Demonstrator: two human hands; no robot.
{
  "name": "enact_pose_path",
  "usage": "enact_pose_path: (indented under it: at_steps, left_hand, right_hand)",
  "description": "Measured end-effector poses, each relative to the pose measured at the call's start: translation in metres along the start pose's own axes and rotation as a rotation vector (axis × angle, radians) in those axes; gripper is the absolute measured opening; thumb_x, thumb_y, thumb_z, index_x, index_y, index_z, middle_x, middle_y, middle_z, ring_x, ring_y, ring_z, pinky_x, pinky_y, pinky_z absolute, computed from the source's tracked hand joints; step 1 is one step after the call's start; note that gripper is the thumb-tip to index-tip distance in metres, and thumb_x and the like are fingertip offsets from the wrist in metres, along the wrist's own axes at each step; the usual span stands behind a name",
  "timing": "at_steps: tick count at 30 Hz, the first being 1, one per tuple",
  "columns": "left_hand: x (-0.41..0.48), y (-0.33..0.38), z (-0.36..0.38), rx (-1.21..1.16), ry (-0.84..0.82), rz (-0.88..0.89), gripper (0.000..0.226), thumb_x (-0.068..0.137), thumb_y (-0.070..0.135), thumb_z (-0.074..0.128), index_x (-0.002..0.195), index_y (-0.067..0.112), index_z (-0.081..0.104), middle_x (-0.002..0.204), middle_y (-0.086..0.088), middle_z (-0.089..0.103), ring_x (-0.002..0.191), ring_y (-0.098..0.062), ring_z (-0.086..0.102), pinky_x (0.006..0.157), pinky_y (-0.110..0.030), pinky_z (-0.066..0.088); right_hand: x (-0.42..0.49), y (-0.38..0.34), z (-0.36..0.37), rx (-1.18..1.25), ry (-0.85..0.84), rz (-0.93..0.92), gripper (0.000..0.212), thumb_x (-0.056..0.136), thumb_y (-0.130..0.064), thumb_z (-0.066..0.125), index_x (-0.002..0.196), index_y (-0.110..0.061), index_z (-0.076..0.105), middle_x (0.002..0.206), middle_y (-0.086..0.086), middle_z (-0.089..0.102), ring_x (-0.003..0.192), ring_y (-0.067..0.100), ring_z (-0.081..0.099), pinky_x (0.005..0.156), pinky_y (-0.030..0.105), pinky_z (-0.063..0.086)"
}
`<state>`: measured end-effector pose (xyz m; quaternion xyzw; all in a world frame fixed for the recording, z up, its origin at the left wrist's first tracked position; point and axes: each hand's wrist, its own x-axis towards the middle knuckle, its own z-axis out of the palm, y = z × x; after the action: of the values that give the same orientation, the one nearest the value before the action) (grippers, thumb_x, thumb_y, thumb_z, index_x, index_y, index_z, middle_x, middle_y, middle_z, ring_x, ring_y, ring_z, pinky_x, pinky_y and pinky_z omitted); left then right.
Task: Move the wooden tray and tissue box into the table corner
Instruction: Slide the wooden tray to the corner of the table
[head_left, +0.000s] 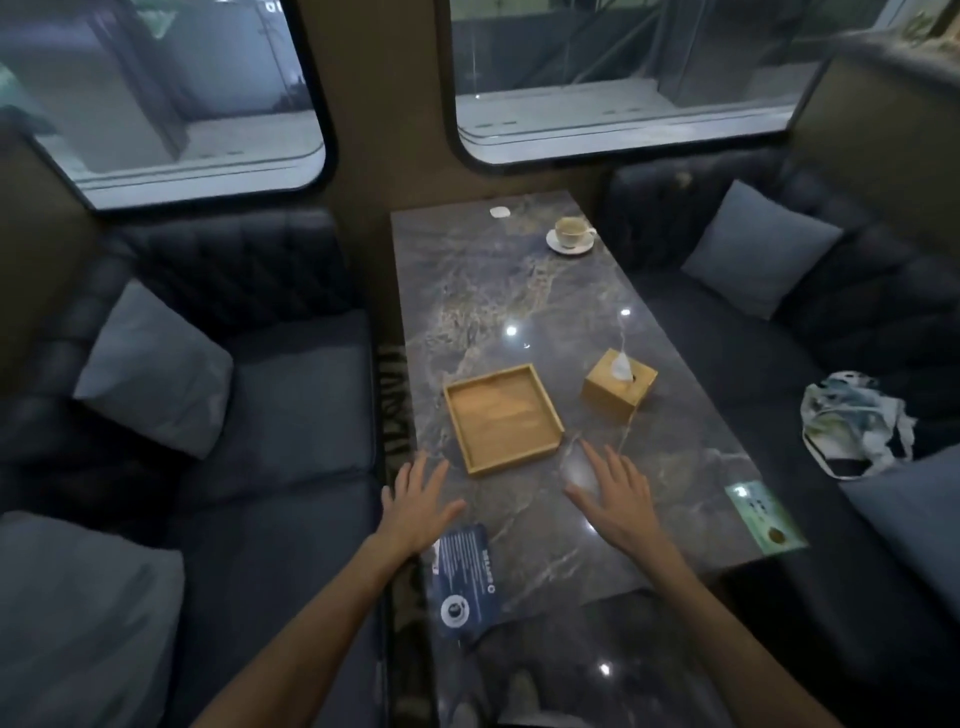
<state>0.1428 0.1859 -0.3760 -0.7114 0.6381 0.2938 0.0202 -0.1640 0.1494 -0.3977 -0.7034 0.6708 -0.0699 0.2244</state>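
**Two empty hands, two wooden pieces not yet moved**

Both hands hover flat over the near part of the dark marbled stone table (519, 291), fingers spread and grasping nothing. The left hand (415, 501) is just beside the near left corner of the shallow square wooden tray (503, 418); the right hand (613, 488) is near its right corner. The square wooden tissue box (621, 383), a tissue sticking up, stands apart by the right edge.

Likely risks: the polished top looks slick, so a one-sided push could spin the tray toward the left edge. Sliding either piece far could strike the white cup on its saucer (570, 235) near the far right corner. Gripping the box by its tissue would only pull the paper out.
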Motion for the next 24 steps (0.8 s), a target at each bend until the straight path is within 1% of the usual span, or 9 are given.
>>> enact_pose_path:
  at_steps: [3,7,11,12,15,18,21,24]
  left_hand:
    - [0.017,-0.002,-0.001,0.036,0.026,0.039,0.073,0.093,0.061,0.034,0.155,0.03,0.012,0.166,-0.004,-0.004,0.152,-0.032,-0.004,0.12,-0.058,0.007]
    - [0.04,-0.005,-0.007,0.053,0.012,0.086,0.074,0.093,0.062,0.034,0.155,0.028,0.013,0.166,-0.007,0.0,0.152,-0.033,-0.001,0.12,-0.057,0.011]
    - [0.084,-0.011,-0.024,0.107,-0.018,0.151,0.072,0.093,0.061,0.034,0.154,0.028,0.014,0.165,-0.008,0.002,0.152,-0.033,-0.001,0.121,-0.055,0.01]
    - [0.097,-0.012,-0.028,0.11,-0.033,0.17,0.072,0.093,0.061,0.034,0.154,0.028,0.015,0.165,-0.008,0.002,0.152,-0.033,-0.002,0.121,-0.055,0.01]
    - [0.132,-0.015,-0.037,0.157,-0.055,0.254,0.071,0.093,0.06,0.034,0.154,0.029,0.016,0.165,-0.009,0.003,0.151,-0.034,0.0,0.121,-0.055,0.01]
    - [0.165,-0.014,-0.052,0.235,-0.116,0.354,0.068,0.095,0.057,0.033,0.153,0.025,0.019,0.165,-0.012,0.005,0.151,-0.036,0.002,0.122,-0.053,0.009]
    - [0.192,-0.017,-0.068,0.28,-0.141,0.431,0.066,0.096,0.055,0.032,0.152,0.022,0.024,0.164,-0.012,0.01,0.151,-0.034,0.006,0.123,-0.05,0.01]
    - [0.207,-0.031,-0.075,0.282,-0.136,0.465,0.062,0.096,0.053,0.036,0.148,0.02,0.032,0.16,-0.016,0.021,0.148,-0.037,0.016,0.121,-0.051,0.017]
  right_hand:
    - [0.006,-0.001,0.009,0.011,0.015,0.02,0.087,0.075,-0.083,0.024,0.15,-0.041,0.014,0.161,0.001,0.02,0.148,0.031,0.015,0.117,0.052,0.017]
    - [0.011,-0.012,0.017,0.062,-0.006,0.094,0.078,0.085,-0.073,0.035,0.151,-0.038,0.014,0.162,0.003,0.018,0.149,0.032,0.012,0.117,0.053,0.015]
    - [0.023,-0.029,0.029,0.102,0.024,0.155,0.086,0.077,-0.079,0.025,0.151,-0.038,0.016,0.162,0.003,0.02,0.149,0.032,0.013,0.117,0.052,0.015]
    - [0.028,-0.033,0.032,0.112,0.033,0.179,0.084,0.078,-0.078,0.027,0.151,-0.038,0.015,0.162,0.003,0.02,0.149,0.033,0.014,0.117,0.052,0.015]
    - [0.037,-0.05,0.042,0.139,0.063,0.26,0.079,0.084,-0.073,0.034,0.151,-0.04,0.011,0.162,0.003,0.019,0.149,0.033,0.014,0.118,0.052,0.015]
    - [0.046,-0.066,0.061,0.221,0.115,0.388,0.084,0.078,-0.079,0.028,0.151,-0.04,0.014,0.162,0.004,0.017,0.15,0.03,0.011,0.119,0.052,0.015]
    - [0.052,-0.079,0.074,0.284,0.194,0.497,0.094,0.07,-0.088,0.023,0.15,-0.04,0.016,0.161,0.006,0.021,0.149,0.029,0.015,0.119,0.052,0.018]
    - [0.047,-0.087,0.085,0.319,0.189,0.594,0.093,0.071,-0.087,0.024,0.15,-0.039,0.013,0.161,0.006,0.02,0.15,0.028,0.014,0.119,0.052,0.018]
